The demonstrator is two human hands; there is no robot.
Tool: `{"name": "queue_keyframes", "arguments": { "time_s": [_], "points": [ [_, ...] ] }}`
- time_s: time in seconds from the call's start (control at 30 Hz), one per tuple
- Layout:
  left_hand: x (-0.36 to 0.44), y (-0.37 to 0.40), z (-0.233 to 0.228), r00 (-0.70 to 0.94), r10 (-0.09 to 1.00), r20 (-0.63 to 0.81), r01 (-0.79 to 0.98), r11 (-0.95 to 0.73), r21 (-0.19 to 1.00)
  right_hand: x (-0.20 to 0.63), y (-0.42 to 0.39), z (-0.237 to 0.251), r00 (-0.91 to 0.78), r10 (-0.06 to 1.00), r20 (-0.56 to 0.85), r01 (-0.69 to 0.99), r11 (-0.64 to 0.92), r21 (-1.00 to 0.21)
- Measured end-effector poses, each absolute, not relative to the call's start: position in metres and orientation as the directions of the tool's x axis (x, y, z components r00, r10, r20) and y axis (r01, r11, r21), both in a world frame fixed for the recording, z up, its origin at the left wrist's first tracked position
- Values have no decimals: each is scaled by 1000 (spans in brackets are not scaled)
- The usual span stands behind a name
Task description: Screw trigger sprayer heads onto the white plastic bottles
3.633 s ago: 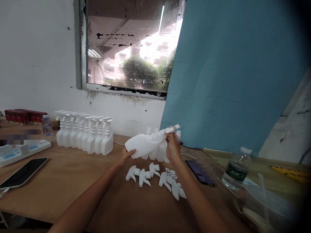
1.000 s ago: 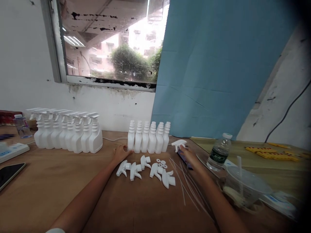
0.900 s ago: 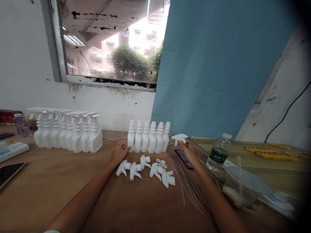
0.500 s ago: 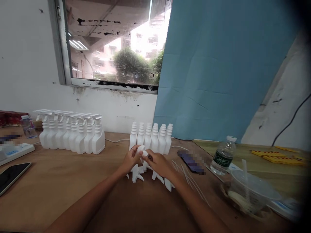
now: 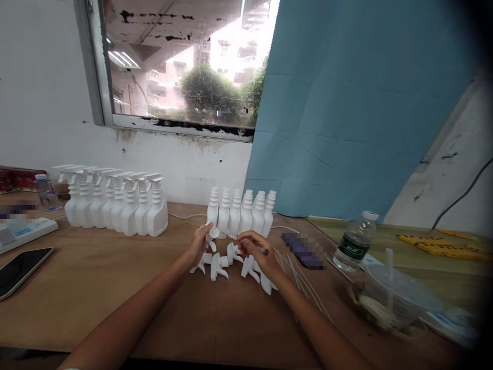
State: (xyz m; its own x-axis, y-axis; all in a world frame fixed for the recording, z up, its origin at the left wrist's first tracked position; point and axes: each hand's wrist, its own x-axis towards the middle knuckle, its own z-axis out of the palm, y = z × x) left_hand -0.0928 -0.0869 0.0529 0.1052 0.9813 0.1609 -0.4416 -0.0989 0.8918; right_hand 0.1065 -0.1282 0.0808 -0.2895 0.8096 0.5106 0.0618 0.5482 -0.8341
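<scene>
My left hand [image 5: 199,244] holds a white spray trigger head [image 5: 211,235] just above the table. My right hand [image 5: 257,253] pinches a thin clear tube [image 5: 231,237] whose free end points at that head. Several loose white trigger heads [image 5: 221,263] lie on the brown table under and between both hands. Right behind them stands a short row of white bottles without heads [image 5: 242,213]. A longer row of white bottles with trigger heads fitted [image 5: 115,203] stands further left, by the wall.
Several thin tubes [image 5: 298,270] lie right of my right hand, beside a blurred phone [image 5: 304,245]. A water bottle [image 5: 353,242] and a lidded plastic cup [image 5: 396,300] stand at the right. A dark phone [image 5: 21,264], a power strip [image 5: 23,231] and a small bottle [image 5: 46,192] are at the left.
My right hand brought a trigger head from the right to my left hand. The hands were together on it half a second ago; now they are apart, the right one holding a thin tube.
</scene>
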Motion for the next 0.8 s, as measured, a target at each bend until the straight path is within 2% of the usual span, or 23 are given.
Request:
{"name": "queue_keyframes", "arguments": {
  "time_s": [0.1,0.2,0.3,0.43,0.5,0.57,0.63,0.73,0.8],
  "points": [
    [-92,-86,52,88,982,170,-434,-116,894,102,-133,82,-346,780,521,105,584,-805],
    [-90,-86,49,66,980,187,-414,-143,899,100,-131,78,-357,735,577,222,666,-712],
    [-87,-83,45,42,979,200,-388,-168,906,99,-126,72,-371,648,665,340,762,-552],
    [-87,-80,41,17,980,200,-350,-182,919,97,-126,70,-519,463,718,388,876,-285],
    [-89,-79,40,10,981,196,-325,-182,928,96,-128,71,-577,422,699,363,900,-242],
    [-92,-79,41,19,982,187,-299,-172,939,96,-129,73,-561,470,682,335,882,-332],
    [-94,-81,44,47,984,170,-273,-151,950,98,-129,75,-504,574,646,279,815,-507],
    [-96,-86,48,98,985,140,-245,-113,963,101,-127,77,-458,708,537,119,648,-752],
    [-95,-89,51,126,984,124,-240,-91,966,101,-125,77,-466,737,489,-3,552,-834]
  ]
}}
